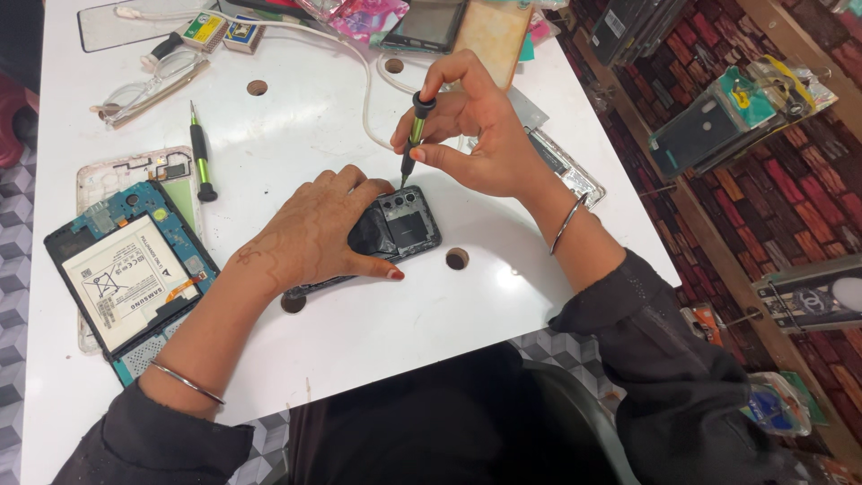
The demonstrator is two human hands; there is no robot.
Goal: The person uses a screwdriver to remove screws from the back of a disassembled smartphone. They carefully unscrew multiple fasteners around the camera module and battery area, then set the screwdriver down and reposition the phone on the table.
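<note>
Pressing my left hand (310,233) flat on a dark opened phone (400,232) keeps it from sliding on the white worktop (359,314). My right hand (476,135) has its grip closed around a green-handled screwdriver (414,135), held upright so the tip meets a corner screw. Left of my grip lies an opened tablet (126,278) (white rectangular battery label); a spare screwdriver (199,153) rests beyond it.

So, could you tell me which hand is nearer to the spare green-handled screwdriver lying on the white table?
Left. The left hand lies just right of the spare screwdriver; the right hand is farther right.
</note>
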